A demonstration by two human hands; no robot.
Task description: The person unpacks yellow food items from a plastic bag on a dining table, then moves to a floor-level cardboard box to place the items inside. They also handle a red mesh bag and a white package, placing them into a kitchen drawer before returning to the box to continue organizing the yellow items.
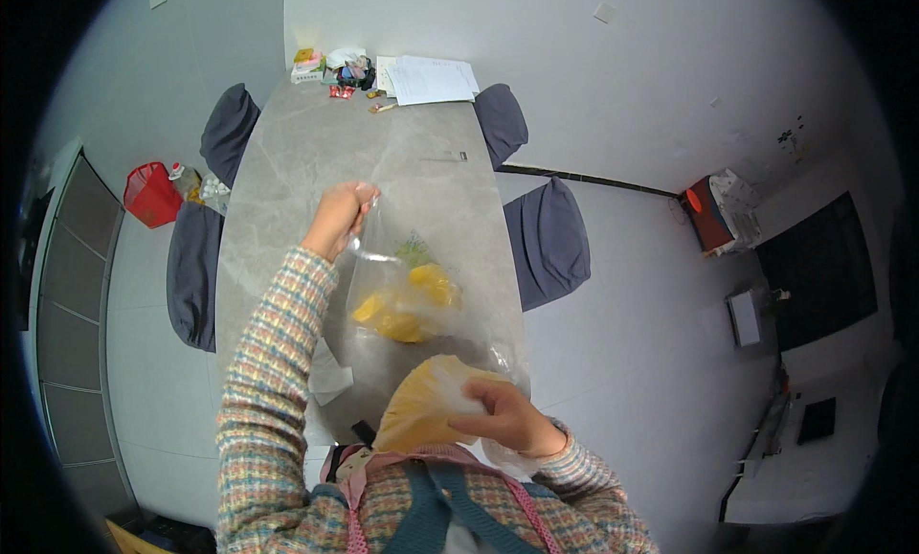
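Note:
My left hand (343, 216) pinches the upper edge of a clear plastic bag (370, 267), holding it over the grey table. Inside the bag lie bright yellow pieces (402, 324) that look like fruit peel; the plastic blurs them. A green print shows on the bag. Close to my body, my right hand (510, 417) grips the right side of a large yellow ribbed piece (423, 403), which resembles peeled citrus fruit with whitish streaks. Motion blur hides its contact with the fingers. White paper (330, 374) lies to its left.
The marbled table (301, 144) bears papers (434, 80), a small box (309, 69) and red wrappers (342, 92) at its far end. Covered chairs (549, 245) stand along both sides. A red bag (153, 195) and a bottle (185, 179) stand on the floor at left.

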